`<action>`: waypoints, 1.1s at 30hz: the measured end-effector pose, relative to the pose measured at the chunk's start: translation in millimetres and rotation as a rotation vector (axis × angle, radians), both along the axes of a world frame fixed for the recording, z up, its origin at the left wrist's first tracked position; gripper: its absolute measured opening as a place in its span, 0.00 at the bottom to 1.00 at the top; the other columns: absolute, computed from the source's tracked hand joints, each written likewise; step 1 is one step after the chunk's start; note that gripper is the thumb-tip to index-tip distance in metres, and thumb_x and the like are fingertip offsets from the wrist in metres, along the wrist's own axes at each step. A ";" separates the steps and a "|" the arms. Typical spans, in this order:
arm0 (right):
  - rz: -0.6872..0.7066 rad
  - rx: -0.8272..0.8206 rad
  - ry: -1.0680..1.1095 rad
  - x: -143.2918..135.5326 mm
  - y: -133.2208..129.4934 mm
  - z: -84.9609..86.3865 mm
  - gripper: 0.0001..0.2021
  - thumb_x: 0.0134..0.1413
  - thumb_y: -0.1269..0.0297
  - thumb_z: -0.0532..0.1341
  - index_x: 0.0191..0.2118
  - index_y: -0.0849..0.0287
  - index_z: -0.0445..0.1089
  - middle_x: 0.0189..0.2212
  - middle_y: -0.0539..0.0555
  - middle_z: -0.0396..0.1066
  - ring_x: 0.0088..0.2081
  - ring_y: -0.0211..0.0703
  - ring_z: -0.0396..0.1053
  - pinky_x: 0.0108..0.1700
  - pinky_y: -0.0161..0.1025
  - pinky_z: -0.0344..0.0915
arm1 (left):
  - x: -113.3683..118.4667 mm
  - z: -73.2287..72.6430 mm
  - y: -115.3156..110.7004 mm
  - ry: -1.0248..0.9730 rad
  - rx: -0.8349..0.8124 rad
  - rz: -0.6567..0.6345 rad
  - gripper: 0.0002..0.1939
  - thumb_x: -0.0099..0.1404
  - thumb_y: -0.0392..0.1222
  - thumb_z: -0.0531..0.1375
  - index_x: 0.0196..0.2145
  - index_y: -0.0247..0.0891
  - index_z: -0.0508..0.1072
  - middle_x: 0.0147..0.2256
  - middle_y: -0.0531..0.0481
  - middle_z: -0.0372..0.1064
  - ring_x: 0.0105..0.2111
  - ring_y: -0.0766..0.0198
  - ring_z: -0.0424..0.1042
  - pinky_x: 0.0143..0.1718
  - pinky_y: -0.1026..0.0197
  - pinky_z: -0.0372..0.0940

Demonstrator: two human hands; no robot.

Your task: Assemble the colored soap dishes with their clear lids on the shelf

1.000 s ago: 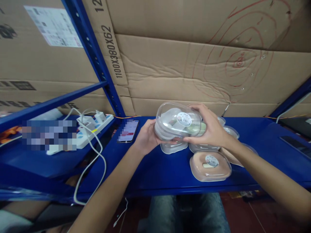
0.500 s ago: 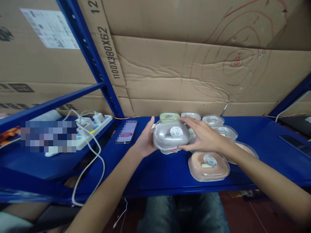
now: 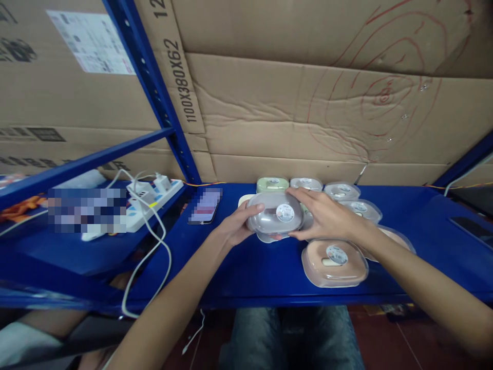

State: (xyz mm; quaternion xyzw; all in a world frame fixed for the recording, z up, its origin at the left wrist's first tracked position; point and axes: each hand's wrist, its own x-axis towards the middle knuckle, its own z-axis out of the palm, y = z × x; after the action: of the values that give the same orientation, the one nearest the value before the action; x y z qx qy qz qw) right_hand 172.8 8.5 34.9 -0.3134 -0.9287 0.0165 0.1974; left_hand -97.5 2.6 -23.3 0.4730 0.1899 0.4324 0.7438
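Note:
Between my two hands is a grey lidded plastic box [image 3: 265,215] with a clear cover and a round label, raised above the blue shelf. My left hand [image 3: 242,223] grips its left end, thumb on top and fingers underneath. My right hand [image 3: 321,213] holds the right end, fingers along the far edge and thumb at the near side. Beneath it, partly hidden, other boxes stand. A pink lidded box [image 3: 335,264] lies just in front of my right hand. Behind are a green box [image 3: 272,184] and several pale ones, such as a whitish box [image 3: 342,191].
A phone [image 3: 205,205] lies left of the boxes. Farther left are a white power strip [image 3: 154,205] and a looping white cable [image 3: 167,252]. A blue post [image 3: 154,87] and a cardboard wall [image 3: 262,113] bound the shelf [image 3: 250,280]. A dark phone-like object [image 3: 472,229] lies at right.
My left thumb has come down onto the grey box's cover; before, it pointed up beside it. The whole view has shifted slightly, and the right hand keeps its hold.

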 end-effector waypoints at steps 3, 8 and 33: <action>0.005 0.007 -0.004 0.7 1.1 -1.4 0.50 0.50 0.46 0.78 0.74 0.57 0.60 0.65 0.66 0.72 0.62 0.70 0.75 0.61 0.62 0.75 | 1.0 0.9 0.4 0.018 -0.015 0.017 0.34 0.60 0.51 0.77 0.60 0.35 0.77 0.57 0.33 0.80 0.51 0.37 0.83 0.43 0.46 0.82; -0.023 0.020 -0.034 -1.1 0.7 -1.5 0.49 0.50 0.45 0.77 0.72 0.60 0.62 0.64 0.68 0.72 0.60 0.71 0.76 0.58 0.60 0.77 | 2.2 5.1 -0.8 0.018 -0.040 0.004 0.28 0.61 0.48 0.74 0.56 0.34 0.80 0.53 0.34 0.82 0.48 0.39 0.84 0.42 0.45 0.82; -0.057 -0.033 0.210 6.0 2.7 17.9 0.51 0.48 0.48 0.76 0.75 0.51 0.56 0.70 0.63 0.68 0.66 0.73 0.70 0.66 0.69 0.68 | -3.7 5.5 15.6 0.346 0.276 0.592 0.28 0.72 0.68 0.60 0.47 0.38 0.77 0.37 0.43 0.81 0.34 0.56 0.79 0.35 0.58 0.73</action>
State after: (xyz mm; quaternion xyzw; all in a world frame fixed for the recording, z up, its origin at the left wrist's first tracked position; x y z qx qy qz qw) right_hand 178.7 11.2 52.9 -0.3396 -0.8931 0.0587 0.2890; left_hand -101.2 18.2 -17.8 0.5596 0.3816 0.5638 0.4726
